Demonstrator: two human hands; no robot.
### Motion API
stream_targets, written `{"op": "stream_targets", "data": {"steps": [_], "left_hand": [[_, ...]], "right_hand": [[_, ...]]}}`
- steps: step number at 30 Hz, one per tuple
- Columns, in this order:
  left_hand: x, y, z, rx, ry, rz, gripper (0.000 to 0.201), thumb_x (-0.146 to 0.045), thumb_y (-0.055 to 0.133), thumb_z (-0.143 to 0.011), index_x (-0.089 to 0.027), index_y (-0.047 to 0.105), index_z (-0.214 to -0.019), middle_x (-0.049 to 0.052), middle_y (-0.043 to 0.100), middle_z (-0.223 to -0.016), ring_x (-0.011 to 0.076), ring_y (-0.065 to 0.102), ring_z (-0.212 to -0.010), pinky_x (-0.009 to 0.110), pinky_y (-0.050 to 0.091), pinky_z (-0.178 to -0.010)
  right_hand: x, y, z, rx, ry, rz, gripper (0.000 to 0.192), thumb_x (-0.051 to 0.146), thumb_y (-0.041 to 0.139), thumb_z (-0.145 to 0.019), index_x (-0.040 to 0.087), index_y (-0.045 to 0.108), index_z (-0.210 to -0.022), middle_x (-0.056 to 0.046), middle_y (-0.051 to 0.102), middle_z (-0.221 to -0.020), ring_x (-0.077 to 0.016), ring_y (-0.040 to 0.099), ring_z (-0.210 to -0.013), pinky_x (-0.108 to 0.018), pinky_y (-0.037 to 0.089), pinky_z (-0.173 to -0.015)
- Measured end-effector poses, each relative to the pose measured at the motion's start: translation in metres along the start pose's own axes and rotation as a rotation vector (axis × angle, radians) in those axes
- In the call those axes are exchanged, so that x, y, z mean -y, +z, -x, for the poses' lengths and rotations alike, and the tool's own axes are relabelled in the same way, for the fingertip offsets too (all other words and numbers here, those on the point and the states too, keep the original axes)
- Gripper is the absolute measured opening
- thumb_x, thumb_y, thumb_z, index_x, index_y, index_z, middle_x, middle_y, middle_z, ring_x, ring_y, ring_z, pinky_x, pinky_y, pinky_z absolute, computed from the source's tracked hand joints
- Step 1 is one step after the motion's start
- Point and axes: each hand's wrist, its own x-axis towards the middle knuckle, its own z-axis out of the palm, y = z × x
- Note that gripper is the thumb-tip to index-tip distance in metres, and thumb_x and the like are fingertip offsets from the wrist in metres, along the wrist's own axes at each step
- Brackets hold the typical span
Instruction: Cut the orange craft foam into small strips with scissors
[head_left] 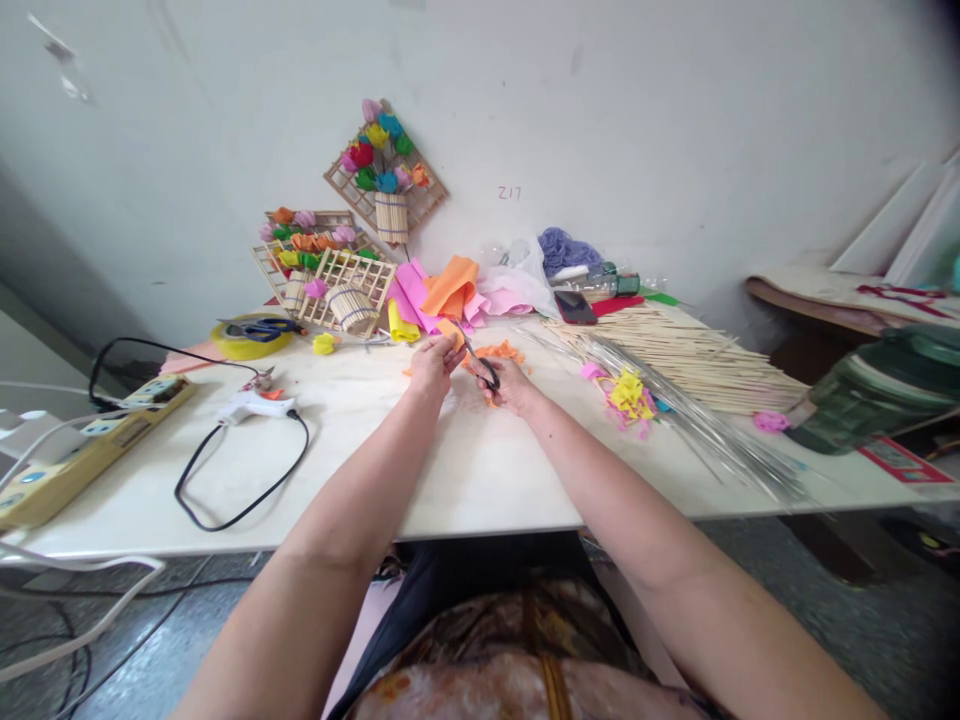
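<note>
A: Starting at the left, what is lying on the white table [465, 480]?

B: A yellow power strip [90, 440] is sitting at the far left edge, and a white glue gun [251, 403] with a black cord is lying just right of it. Behind that, a yellow tape roll [241, 342] is carrying a pair of blue-handled scissors [259, 327].

A: And the hands?

B: The left hand [433, 368] is pinching a small orange paper piece [450, 333], fingers closed on its lower end. The right hand [511, 384] is gripping small dark-handled scissors [478, 362], fingers curled through the loops.

A: How is the paper lying relative to the blades?

B: The paper is sitting just up and left of the right hand, and the blades are pointing up-left toward it, meeting it at the left fingertips. Whether the blades are parted, I cannot tell. Both hands are equally close.

A: Further right?

B: Orange scraps [501, 351] are lying just behind the hands; a yellow and pink paper flower [628, 396] and a spread of bamboo sticks [697, 360] are resting well to the right.
</note>
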Motion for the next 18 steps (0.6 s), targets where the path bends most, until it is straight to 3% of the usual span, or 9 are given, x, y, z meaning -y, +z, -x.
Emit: {"op": "stream_targets", "data": {"steps": [8, 18], "left_hand": [[-0.0004, -0.0011, -0.0001, 0.003, 0.027, -0.024, 0.026, -0.016, 0.082, -0.064, -0.018, 0.057, -0.072, -0.002, 0.063, -0.064, 0.0139, 0.069, -0.069, 0.035, 0.057, -0.088], [-0.0001, -0.0035, -0.0009, -0.02, 0.043, -0.011, 0.019, -0.014, 0.073, -0.065, -0.018, 0.055, -0.07, -0.002, 0.062, -0.063, 0.0133, 0.067, -0.066, 0.032, 0.058, -0.084]], "right_hand": [[0.0005, 0.001, -0.0001, -0.005, -0.019, 0.032, 0.029, 0.042, 0.07, -0.084, 0.019, 0.054, -0.079, 0.007, 0.047, -0.055, -0.0047, 0.035, -0.036, -0.018, 0.017, -0.034], [-0.0019, 0.0034, -0.0037, -0.026, -0.052, 0.049, 0.026, 0.036, 0.075, -0.082, 0.018, 0.057, -0.074, 0.008, 0.042, -0.049, -0.005, 0.033, -0.038, -0.019, 0.023, -0.036]]}}
